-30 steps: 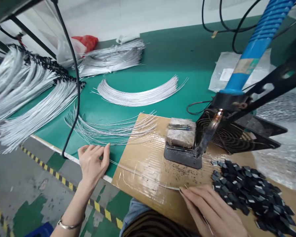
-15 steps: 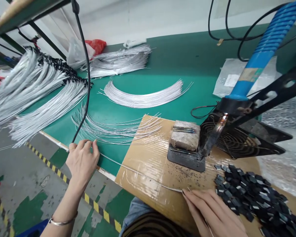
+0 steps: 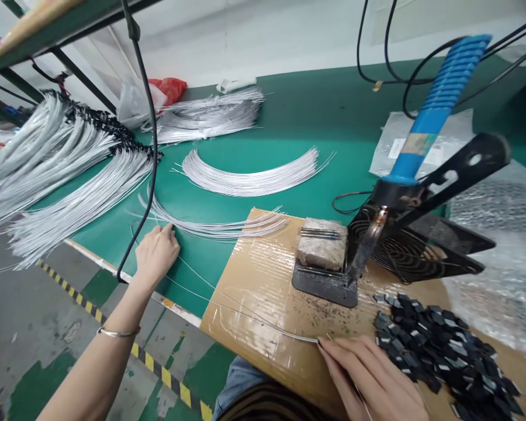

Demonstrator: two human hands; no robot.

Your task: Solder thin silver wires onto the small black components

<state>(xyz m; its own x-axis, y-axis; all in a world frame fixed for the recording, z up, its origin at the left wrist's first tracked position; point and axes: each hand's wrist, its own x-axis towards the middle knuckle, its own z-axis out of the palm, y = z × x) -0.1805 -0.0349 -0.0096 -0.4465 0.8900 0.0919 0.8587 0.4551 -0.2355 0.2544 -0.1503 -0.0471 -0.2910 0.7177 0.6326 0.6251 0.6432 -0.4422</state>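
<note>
My right hand [image 3: 370, 377] rests on the cardboard, its thumb and fingers closed on the ends of thin white wires [image 3: 284, 332]. These wires run left over the cardboard and the green mat, spreading into two strands. One strand leads up to my left hand [image 3: 158, 251], whose fingers are curled closed at the mat's front part; the fingertips are partly hidden. Just beyond that hand lies a loose bunch of white wires [image 3: 219, 229], its right ends on the cardboard. Beside my right hand is a heap of small black plastic parts [image 3: 438, 342].
A soldering iron with a blue handle [image 3: 433, 111] stands tilted in its stand, near a worn block [image 3: 322, 242] and a black fan [image 3: 394, 245]. A curved wire bundle [image 3: 249, 178] lies further back. Finished-looking wire bundles [image 3: 83, 187] fill the left. A black cable [image 3: 151, 117] hangs down.
My left hand has moved up and right, from the table's edge to the loose bunch. The bunch looks tighter, and the wires from my right hand now spread into two strands. My right hand stays put.
</note>
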